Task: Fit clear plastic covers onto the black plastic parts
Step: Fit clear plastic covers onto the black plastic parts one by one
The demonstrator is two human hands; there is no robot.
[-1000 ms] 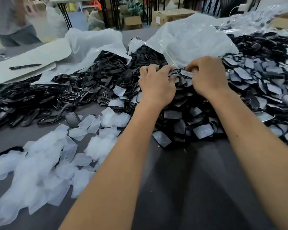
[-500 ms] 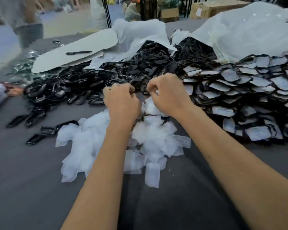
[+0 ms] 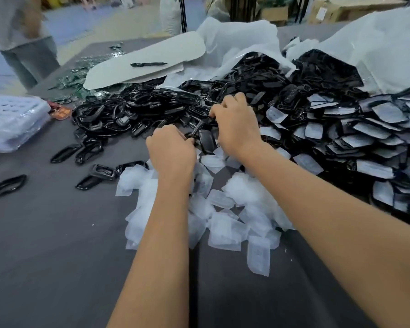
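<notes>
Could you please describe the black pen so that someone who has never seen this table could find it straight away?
Look to the far side of the grey table, past the heap of black plastic parts, to the pale flat sheet. The black pen lies on top of it, alone: a thin straight stick, unlike the looped, glossy parts.

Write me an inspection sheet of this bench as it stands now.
Surface: dark grey table, largely covered at the far side.
Job's things: loose clear covers heaped near the wrists; bare black parts piled beyond; covered parts stacked to the right.
Clutter: white plastic bags, a pale board with a black pen, a clear tray stack at left.
Grippers: left hand and right hand curled around one black part.
Cables: nothing seen.
Surroundings: a standing person, cardboard boxes, table legs.
</notes>
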